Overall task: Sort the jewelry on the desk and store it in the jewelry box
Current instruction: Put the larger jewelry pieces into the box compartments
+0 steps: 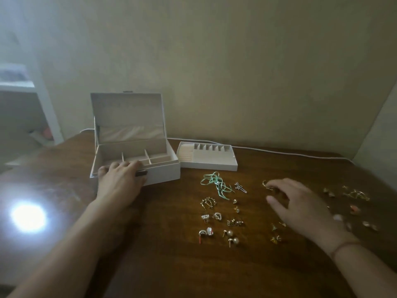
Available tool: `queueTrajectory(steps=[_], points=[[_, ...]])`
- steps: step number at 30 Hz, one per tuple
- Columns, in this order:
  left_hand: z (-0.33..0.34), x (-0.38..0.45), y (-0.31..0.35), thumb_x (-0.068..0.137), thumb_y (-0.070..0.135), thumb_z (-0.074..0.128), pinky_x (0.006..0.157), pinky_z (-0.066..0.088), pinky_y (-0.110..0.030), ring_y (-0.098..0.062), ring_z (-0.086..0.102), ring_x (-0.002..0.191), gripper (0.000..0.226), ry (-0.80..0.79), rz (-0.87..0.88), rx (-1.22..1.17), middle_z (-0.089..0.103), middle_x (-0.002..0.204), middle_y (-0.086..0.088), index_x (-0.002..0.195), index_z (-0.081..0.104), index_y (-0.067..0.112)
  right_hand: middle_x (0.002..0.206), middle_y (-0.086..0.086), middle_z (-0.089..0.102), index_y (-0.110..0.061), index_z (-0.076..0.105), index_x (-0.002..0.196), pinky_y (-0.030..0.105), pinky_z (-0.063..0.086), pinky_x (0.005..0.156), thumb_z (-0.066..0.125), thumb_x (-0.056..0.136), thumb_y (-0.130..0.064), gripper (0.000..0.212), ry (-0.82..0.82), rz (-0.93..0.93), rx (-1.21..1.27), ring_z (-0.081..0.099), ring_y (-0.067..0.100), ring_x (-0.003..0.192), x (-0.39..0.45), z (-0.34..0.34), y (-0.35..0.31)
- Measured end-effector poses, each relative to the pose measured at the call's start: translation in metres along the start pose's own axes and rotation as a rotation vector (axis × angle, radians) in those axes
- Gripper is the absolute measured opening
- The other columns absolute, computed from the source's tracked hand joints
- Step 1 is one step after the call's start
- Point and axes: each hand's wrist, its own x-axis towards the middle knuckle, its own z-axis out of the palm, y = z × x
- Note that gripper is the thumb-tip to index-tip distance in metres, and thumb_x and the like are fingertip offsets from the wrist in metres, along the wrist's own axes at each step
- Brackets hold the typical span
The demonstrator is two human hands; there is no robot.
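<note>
The jewelry box (137, 160) stands lid-up toward the tabletop's (171, 265) far-left corner, compartments bare; its tray (209, 163) sits just beside it. Left hand (120, 179) rests spread on the front wall. Right hand (300, 207), fingers loosely spread, reaches a gold ring (266, 184). Step: picking. Next move likely requires a fine pinch.

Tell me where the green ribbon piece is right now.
In the head view, the tangled mint-green ribbon piece lies on the dark wooden desk, just in front of the removable white tray, between the open white jewelry box and the right hand.
</note>
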Motion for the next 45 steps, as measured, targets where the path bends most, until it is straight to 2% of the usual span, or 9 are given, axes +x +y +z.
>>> queueTrajectory(steps=[6,15,21,24,27,32,35,39,45], points=[[-0.004,-0.039,-0.007,0.086,0.036,0.065,0.073,0.048,-0.039,-0.028,0.068,0.088,0.013,0.105,0.186,-0.038,0.073,0.097,0.004,0.095,0.065,0.027,0.14,-0.014,0.041,-0.037,0.047,0.135,0.029,0.042,0.105,0.066,0.089,-0.02,0.053,-0.305,-0.041,0.15,0.045,0.008,0.124,0.073,0.029,-0.062],[-0.046,-0.089,-0.016,0.083,0.057,0.052,0.058,0.047,-0.025,-0.009,0.063,0.075,0.024,0.093,0.408,-0.135,0.06,0.08,0.019,0.086,0.061,0.035,0.138,0.0,0.05,-0.028,0.058,0.13,0.026,0.045,0.098,0.057,0.09,0.0,0.049,-0.39,-0.014,0.002,0.053,0.017,0.12,0.121,0.069,-0.096],[-0.053,-0.024,-0.087,0.085,0.044,0.06,0.08,0.051,-0.033,-0.015,0.06,0.089,0.013,0.515,0.01,-0.791,0.065,0.096,0.006,0.087,0.066,0.032,0.119,0.003,0.063,-0.02,0.068,0.114,0.022,0.05,0.08,0.06,0.092,-0.008,0.026,-0.368,0.049,-0.032,0.062,0.017,0.099,0.126,0.07,-0.097],[-0.027,-0.011,-0.115,0.08,0.045,0.061,0.085,0.052,-0.032,-0.026,0.06,0.106,0.02,0.454,-0.268,-1.073,0.06,0.124,-0.005,0.1,0.063,0.04,0.106,0.004,0.069,-0.016,0.073,0.104,0.019,0.046,0.069,0.061,0.091,-0.007,0.019,-0.124,0.087,0.196,0.062,0.013,0.083,0.134,0.057,-0.108],[-0.01,-0.009,-0.115,0.072,0.061,0.057,0.088,0.049,-0.028,-0.012,0.059,0.112,0.047,0.34,-0.289,-1.216,0.06,0.127,0.005,0.115,0.061,0.042,0.089,-0.006,0.067,-0.019,0.074,0.097,0.012,0.042,0.06,0.067,0.089,-0.009,0.015,0.026,-0.005,0.487,0.061,0.008,0.077,0.145,0.035,-0.156],[-0.001,-0.013,-0.113,0.083,0.06,0.046,0.095,0.049,-0.038,-0.009,0.059,0.116,0.042,0.385,-0.248,-1.255,0.064,0.119,0.02,0.119,0.061,0.043,0.081,-0.004,0.071,-0.025,0.071,0.083,0.024,0.055,0.073,0.074,0.082,-0.005,0.02,-0.256,-0.314,0.76,0.067,0.009,0.075,0.158,0.04,-0.267],[0.0,-0.018,-0.117,0.086,0.06,0.044,0.098,0.049,-0.05,-0.018,0.061,0.117,0.052,0.369,-0.226,-1.259,0.065,0.122,0.009,0.125,0.059,0.03,0.085,-0.002,0.071,-0.021,0.073,0.087,0.023,0.054,0.072,0.073,0.082,-0.004,0.018,-0.329,-0.377,0.69,0.067,0.012,0.079,0.161,0.075,-0.31],[-0.003,-0.019,-0.12,0.085,0.058,0.044,0.097,0.051,-0.045,-0.015,0.063,0.114,0.059,0.349,-0.22,-1.318,0.068,0.119,0.004,0.125,0.059,0.019,0.087,-0.007,0.063,-0.018,0.073,0.101,0.009,0.042,0.065,0.067,0.086,-0.006,0.02,-0.44,-0.444,0.503,0.061,0.008,0.08,0.155,0.11,-0.327],[-0.001,-0.018,-0.121,0.085,0.064,0.049,0.1,0.048,-0.054,-0.021,0.061,0.118,0.056,0.277,-0.205,-1.266,0.066,0.123,0.004,0.129,0.057,0.032,0.114,-0.01,0.068,-0.023,0.067,0.121,0.012,0.049,0.089,0.047,0.084,0.014,0.056,-0.572,-0.525,0.503,0.061,0.0,0.104,0.156,0.086,-0.304]])
